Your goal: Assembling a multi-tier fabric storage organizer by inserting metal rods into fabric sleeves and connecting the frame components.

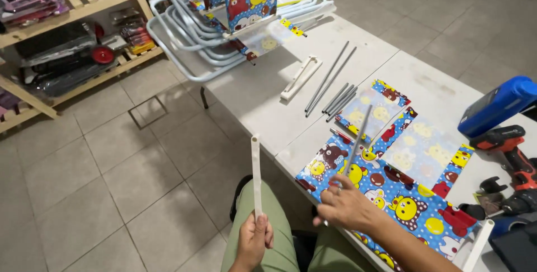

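Meanwhile, your left hand [254, 239] was closed around a white plastic strip [256, 174], held upright, while your right hand [345, 205] pinched a thin grey rod [358, 140] over the patterned fabric [411, 205].

The left hand [253, 242] is raised over the lap, fingers curled shut in a fist-like grip, while the right hand [348, 207] reaches forward, palm down, fingers pinched closed, forearm angling in from the lower right.

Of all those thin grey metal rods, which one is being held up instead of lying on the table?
The grey rod pinched in the right hand, slanting up over the patterned fabric. The other rods lie flat on the white table.
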